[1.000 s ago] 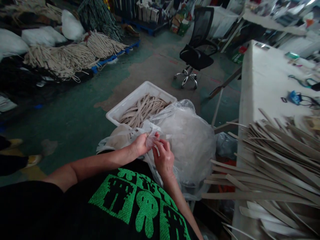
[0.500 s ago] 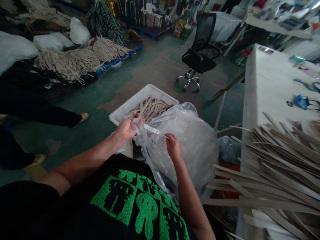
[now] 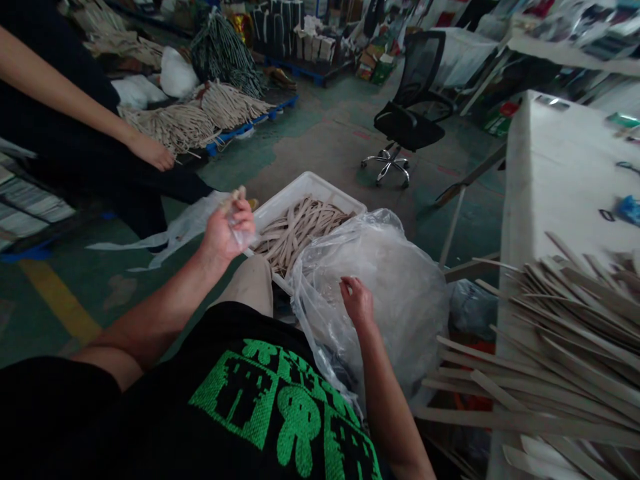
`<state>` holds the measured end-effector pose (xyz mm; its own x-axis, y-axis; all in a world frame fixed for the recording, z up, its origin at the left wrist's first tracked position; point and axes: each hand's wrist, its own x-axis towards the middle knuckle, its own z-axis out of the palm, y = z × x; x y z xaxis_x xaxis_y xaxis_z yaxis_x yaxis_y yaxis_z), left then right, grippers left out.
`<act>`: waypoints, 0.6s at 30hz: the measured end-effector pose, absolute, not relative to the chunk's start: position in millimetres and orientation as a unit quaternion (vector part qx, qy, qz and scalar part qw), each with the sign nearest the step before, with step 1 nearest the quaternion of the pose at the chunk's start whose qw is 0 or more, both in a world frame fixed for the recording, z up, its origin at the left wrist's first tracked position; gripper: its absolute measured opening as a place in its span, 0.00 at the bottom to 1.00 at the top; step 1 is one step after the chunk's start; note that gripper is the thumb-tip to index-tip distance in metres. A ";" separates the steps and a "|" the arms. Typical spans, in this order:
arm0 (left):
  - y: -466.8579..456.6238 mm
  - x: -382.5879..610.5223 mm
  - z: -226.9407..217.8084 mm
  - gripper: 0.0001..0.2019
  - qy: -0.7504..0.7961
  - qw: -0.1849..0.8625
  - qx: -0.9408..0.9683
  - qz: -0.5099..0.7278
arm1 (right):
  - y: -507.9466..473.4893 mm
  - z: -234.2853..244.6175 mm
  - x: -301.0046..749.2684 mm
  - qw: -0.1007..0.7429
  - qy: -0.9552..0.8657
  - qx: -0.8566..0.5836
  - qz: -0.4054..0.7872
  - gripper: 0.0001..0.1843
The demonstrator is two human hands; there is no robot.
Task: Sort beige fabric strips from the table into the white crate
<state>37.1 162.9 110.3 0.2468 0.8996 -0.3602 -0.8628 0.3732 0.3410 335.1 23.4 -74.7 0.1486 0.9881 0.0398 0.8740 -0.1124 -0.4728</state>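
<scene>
My left hand (image 3: 229, 228) is raised beside the white tub, its fingers curled round thin translucent plastic strips (image 3: 187, 220). Their loose ends trail out to the left, over the floor. My right hand (image 3: 357, 300) hovers over or touches a big clear plastic bag (image 3: 400, 293) full of pale material. Its fingers are bent together, and whatever they may pinch is too small to make out. Flat beige strips (image 3: 300, 230) lie tangled in the white tub (image 3: 270, 200), just beyond my left hand and next to the bag.
On the right, a white table (image 3: 550, 173) carries a heap of beige strips (image 3: 565, 347) overhanging its near edge. A black office chair (image 3: 410, 123) stands ahead. Another person's hand (image 3: 153, 152) and dark-clothed legs are at left, before pallets with bundled strips (image 3: 170, 123).
My left hand has moved left and up, away from my right hand, and the plastic strips now stream out leftward. The other person has come further into view at left.
</scene>
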 end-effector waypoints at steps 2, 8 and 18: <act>141.7 64.6 70.6 0.15 0.323 0.836 0.006 0.443 | 8.9 -48.4 321.5 0.248 -0.647 -0.709 0.133 0.14; 59.9 124.2 -17.3 0.11 0.398 0.907 0.068 0.118 | -34.7 12.3 270.5 0.373 -0.717 -0.575 0.129 0.08; 53.2 123.9 -1.9 0.12 0.408 0.891 0.053 0.191 | -46.8 0.5 240.0 0.412 -0.720 -0.535 0.161 0.09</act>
<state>123.9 53.2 -1.9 0.5936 0.3844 -0.7070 -0.2974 0.9211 0.2511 240.0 -46.8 0.5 -0.0882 0.9031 0.4203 0.6383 0.3752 -0.6722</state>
